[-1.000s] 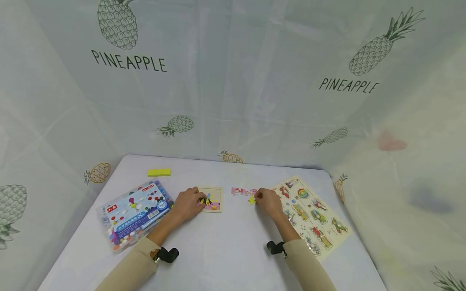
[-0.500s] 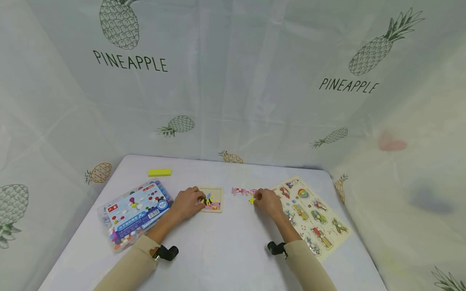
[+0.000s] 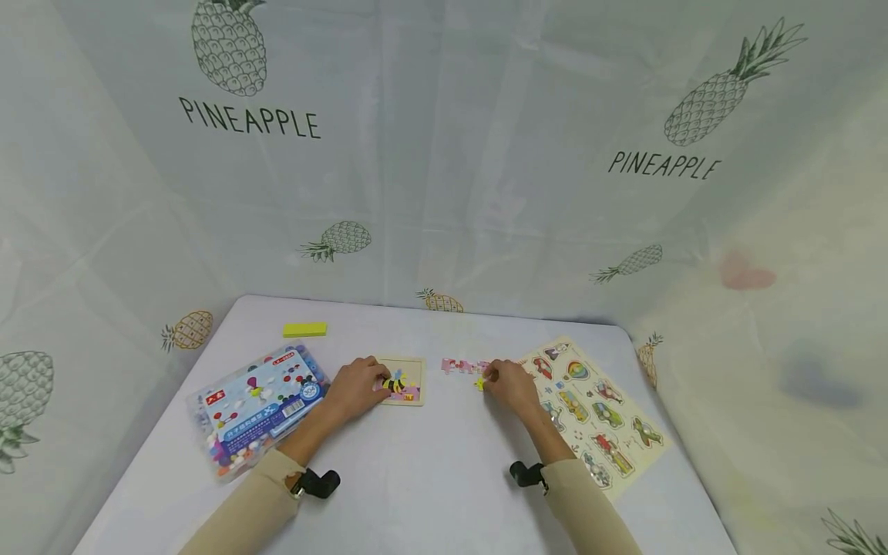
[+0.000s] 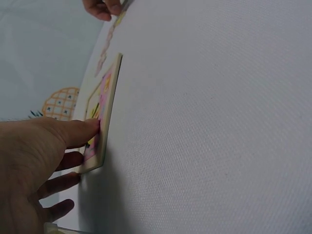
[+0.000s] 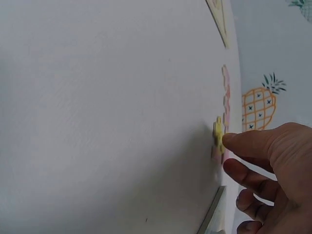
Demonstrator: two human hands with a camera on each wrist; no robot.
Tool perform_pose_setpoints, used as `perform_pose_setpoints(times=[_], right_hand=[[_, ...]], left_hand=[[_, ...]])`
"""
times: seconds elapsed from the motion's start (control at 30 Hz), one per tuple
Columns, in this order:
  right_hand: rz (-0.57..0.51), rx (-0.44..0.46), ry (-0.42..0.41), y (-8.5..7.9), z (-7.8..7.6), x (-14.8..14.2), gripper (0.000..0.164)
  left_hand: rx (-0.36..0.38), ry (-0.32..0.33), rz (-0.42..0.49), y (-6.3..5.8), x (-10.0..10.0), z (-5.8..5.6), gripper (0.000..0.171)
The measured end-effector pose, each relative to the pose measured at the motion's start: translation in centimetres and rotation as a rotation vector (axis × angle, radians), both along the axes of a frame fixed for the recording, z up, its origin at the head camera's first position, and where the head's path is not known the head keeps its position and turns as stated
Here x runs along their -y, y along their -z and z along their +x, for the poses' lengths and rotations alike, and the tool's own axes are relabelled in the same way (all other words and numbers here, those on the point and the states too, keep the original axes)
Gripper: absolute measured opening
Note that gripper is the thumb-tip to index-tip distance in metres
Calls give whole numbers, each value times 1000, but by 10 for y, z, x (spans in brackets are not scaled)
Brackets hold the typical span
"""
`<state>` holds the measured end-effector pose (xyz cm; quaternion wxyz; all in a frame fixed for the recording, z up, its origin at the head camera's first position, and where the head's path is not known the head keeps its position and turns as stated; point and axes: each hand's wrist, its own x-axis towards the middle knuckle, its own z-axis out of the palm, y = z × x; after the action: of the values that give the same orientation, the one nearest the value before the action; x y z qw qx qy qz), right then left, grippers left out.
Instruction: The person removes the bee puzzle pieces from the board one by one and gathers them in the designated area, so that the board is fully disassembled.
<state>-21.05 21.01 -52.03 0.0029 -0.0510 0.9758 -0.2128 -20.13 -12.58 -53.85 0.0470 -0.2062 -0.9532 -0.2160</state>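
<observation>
The left hand [image 3: 357,389] rests on the left part of the tray [image 3: 422,379]. Its thumb lies on the picture and its fingers are at the left side; thumb and fingers are apart. The tray lies flat on the white counter [image 3: 430,478], left of centre. A black-and-yellow bee [image 3: 395,384] on pink is visible in it.

The right hand [image 3: 511,383] is positioned at the yellow piece [image 5: 218,131], right of the tray and well apart from it. The thumb touches the yellow piece; the fingers are bent. Whether they clamp it cannot be told. A row of pink pieces [image 3: 460,365] lies just beyond the yellow piece, on the far side.

Surrounding items:
- Board [image 3: 627,412]: right of the right hand, set at an angle, carrying vehicle-shaped pieces.
- Box [image 3: 257,405]: left of the left hand, clear plastic, blue label, coloured parts inside.
- Yellow block [image 3: 304,329]: far left, beyond the box.
- Curtain [image 3: 444,169]: behind the counter, printed with pineapples.
</observation>
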Motion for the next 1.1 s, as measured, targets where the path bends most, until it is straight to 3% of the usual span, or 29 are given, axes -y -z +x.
perform_pose_setpoints(times=[0.2,0.67,0.87,1.1], right_hand=[[-63,-42,-43,0,-2,21,9],[-187,9,-206,11,-8,111,13],[-111,-4,-247,17,-13,129,24],[-61,-38,-264,18,-12,139,22]], left_hand=[[38,-21,41,0,0,0,30],[-60,-86,2,5,-7,-4,21],[-36,-78,-17,9,-5,-5,28],[-28,-83,-23,9,-5,-5,30]])
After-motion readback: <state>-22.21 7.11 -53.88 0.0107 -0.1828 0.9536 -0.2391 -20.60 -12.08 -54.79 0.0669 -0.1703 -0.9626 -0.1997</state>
